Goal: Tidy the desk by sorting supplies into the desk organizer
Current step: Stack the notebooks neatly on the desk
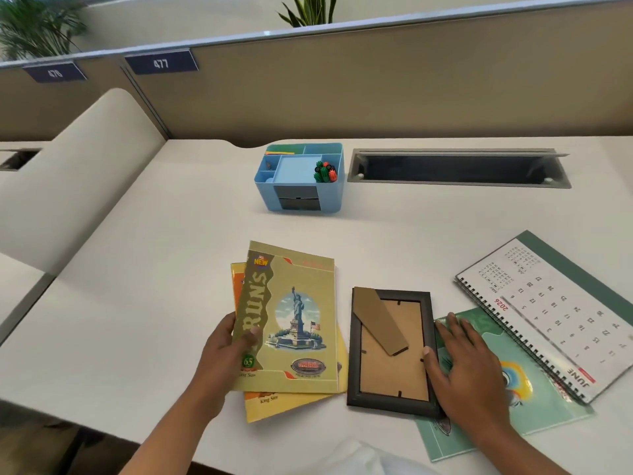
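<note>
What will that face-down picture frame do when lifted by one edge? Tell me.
Probably stiff: the picture frame has a rigid dark moulding, so it should lift flat. Its cardboard stand looks loose and may swing open. Lying face down, it may hold glass, so likely fragile. The right hand touches its right edge.

the lower notebook (274,404) lies mostly hidden under the top notebook (294,323). the calendar (548,303) runs off the right edge.
</note>
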Action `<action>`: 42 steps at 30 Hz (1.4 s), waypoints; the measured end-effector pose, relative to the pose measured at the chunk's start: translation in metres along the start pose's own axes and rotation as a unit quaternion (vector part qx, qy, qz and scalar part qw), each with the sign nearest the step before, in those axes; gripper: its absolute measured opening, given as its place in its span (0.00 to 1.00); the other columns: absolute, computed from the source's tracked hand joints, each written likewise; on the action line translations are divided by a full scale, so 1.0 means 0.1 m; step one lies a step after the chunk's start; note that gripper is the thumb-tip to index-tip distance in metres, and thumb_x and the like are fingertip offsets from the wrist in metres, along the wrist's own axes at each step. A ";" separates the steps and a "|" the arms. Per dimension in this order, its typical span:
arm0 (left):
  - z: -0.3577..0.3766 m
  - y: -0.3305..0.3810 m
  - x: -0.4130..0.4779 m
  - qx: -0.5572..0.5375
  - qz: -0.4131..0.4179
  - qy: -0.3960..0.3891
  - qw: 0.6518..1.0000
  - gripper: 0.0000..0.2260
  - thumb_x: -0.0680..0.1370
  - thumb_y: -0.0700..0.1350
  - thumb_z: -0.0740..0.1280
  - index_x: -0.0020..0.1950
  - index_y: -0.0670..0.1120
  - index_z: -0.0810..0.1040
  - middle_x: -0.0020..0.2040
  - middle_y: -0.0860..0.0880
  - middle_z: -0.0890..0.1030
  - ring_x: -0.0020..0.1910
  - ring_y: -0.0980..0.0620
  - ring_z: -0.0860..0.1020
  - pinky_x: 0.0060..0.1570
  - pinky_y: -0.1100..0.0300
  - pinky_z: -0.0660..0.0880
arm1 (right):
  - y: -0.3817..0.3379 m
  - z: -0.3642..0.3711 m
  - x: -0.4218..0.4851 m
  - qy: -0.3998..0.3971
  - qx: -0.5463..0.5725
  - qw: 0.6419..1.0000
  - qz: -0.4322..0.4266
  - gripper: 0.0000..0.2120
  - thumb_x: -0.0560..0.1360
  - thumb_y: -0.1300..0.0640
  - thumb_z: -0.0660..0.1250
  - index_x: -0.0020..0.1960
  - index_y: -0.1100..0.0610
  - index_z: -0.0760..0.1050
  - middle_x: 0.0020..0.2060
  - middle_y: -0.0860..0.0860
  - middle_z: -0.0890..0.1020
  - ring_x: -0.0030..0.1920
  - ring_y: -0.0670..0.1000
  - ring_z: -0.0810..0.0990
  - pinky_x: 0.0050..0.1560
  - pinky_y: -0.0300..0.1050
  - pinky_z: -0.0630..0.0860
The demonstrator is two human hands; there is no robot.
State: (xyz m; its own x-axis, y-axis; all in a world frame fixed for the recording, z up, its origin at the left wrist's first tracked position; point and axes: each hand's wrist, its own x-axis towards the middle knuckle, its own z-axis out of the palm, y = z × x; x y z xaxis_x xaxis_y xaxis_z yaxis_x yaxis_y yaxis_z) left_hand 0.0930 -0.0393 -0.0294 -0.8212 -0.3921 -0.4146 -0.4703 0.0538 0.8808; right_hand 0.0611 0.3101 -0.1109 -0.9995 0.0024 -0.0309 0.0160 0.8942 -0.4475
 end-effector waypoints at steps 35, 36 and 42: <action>-0.20 0.26 0.28 -0.096 0.031 -0.215 0.971 0.09 0.79 0.42 0.65 0.58 0.50 0.77 0.49 0.50 0.86 0.42 0.47 0.85 0.36 0.56 0.80 | -0.29 -0.37 -0.01 -0.071 -0.006 0.778 0.625 0.56 0.53 0.20 0.66 0.66 0.61 0.70 0.56 0.60 0.72 0.53 0.58 0.68 0.48 0.48 0.69; -0.20 0.26 0.27 -0.096 0.030 -0.210 0.973 0.09 0.79 0.42 0.65 0.58 0.50 0.77 0.49 0.50 0.86 0.42 0.48 0.85 0.36 0.56 0.79 | -0.24 -0.39 0.03 -0.072 -0.005 0.777 0.625 0.56 0.51 0.19 0.66 0.64 0.60 0.71 0.54 0.59 0.74 0.51 0.58 0.70 0.45 0.47 0.68; -0.02 0.24 0.15 -0.130 0.013 -0.168 0.977 0.10 0.78 0.44 0.66 0.59 0.51 0.77 0.50 0.50 0.86 0.40 0.49 0.85 0.39 0.52 0.78 | 0.83 -0.06 0.15 -0.091 0.147 0.755 0.633 0.62 0.44 0.36 0.84 0.70 0.62 0.66 0.63 0.61 0.75 0.62 0.61 0.76 0.61 0.51 0.75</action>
State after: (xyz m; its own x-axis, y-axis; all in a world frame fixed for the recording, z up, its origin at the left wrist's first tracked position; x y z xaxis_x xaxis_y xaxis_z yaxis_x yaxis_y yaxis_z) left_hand 0.0700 -0.0455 -0.0141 -0.9123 -0.0688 -0.4036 -0.3848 -0.1931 0.9026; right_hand 0.0474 0.3869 -0.1427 -0.1595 0.6864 -0.7095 0.9868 0.0896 -0.1351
